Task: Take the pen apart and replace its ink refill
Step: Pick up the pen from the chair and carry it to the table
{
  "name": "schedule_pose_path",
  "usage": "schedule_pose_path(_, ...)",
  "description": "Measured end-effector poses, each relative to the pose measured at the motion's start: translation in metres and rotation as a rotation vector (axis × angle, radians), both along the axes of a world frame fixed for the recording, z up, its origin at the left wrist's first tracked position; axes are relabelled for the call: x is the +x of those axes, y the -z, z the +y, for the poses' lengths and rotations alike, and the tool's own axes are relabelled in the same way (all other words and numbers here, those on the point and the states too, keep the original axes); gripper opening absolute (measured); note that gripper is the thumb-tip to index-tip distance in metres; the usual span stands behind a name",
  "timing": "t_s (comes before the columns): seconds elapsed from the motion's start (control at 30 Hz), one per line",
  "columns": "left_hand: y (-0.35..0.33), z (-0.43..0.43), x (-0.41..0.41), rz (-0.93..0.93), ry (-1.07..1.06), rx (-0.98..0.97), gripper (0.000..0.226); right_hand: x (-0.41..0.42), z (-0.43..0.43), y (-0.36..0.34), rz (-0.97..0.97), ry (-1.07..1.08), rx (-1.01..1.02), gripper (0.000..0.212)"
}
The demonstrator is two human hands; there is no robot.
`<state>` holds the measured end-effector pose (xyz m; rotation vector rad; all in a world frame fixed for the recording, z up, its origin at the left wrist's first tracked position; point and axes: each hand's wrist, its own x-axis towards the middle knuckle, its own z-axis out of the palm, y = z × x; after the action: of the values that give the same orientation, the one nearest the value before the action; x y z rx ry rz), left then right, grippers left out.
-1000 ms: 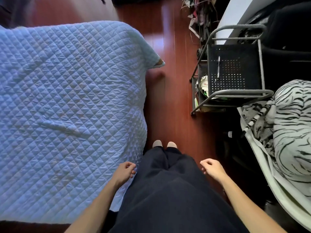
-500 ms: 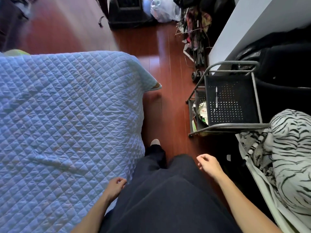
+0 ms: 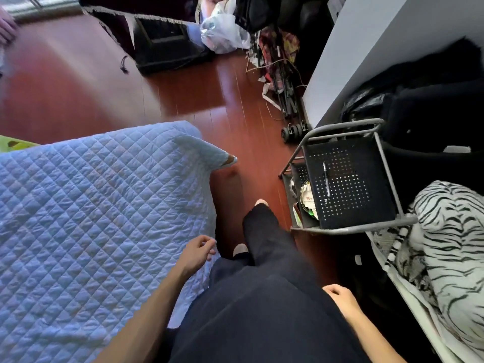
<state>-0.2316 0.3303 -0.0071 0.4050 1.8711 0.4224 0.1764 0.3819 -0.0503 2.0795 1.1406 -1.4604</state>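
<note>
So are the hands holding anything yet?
No. The left hand and right hand hold nothing; the pen lies on the black cart.

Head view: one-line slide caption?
Person walks between bed and cart, both hands empty; pen lies on cart's top shelf.

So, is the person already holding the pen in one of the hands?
No, the pen lies alone on the black perforated shelf of the cart, while the left hand and right hand are both empty.
</note>
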Motion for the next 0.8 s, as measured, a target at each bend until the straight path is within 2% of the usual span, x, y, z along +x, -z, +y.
schedule_pose_path(0.13, 0.005, 0.040, -0.013, 0.012, 0.053, -0.075, 0.016, -0.026, 0.059, 0.008, 0.018, 0.047, 0.041, 0.014)
schedule_pose_path(0.4, 0.006, 0.091, -0.047, 0.028, 0.115, -0.224, 0.023, -0.083, 0.174, 0.015, 0.149, 0.179, 0.193, 0.014)
schedule_pose_path(0.63, -0.006, 0.155, -0.063, 0.061, 0.287, -0.218, 0.019, -0.107, 0.205, 0.006, 0.186, 0.271, 0.245, 0.015)
schedule_pose_path(0.8, -0.007, 0.200, -0.065, 0.053, 0.382, -0.196, 0.022, -0.104, 0.210, 0.006, 0.145, 0.446, 0.315, 0.015)
